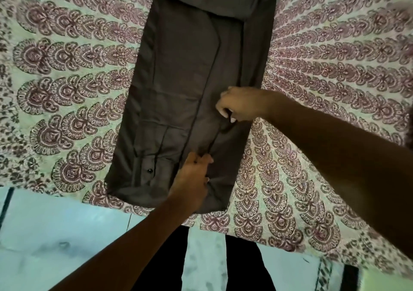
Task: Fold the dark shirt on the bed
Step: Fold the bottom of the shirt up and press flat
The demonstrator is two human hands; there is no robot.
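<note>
The far end of the dark shirt point(185, 85) is cut off by the top edge. The fingertips of the left hand point(192, 174) are partly buried in the ridge of cloth pinched there. How much cloth is held inside the curled fingers of the right hand point(241, 105) cannot be told. The left forearm point(125, 241) is cut off by the bottom edge, the right forearm point(335, 152) by the right edge. The bedspread point(324, 89) is blurred toward the corners. A pale object point(388, 279) at the lower right corner is cropped and cannot be identified.
</note>
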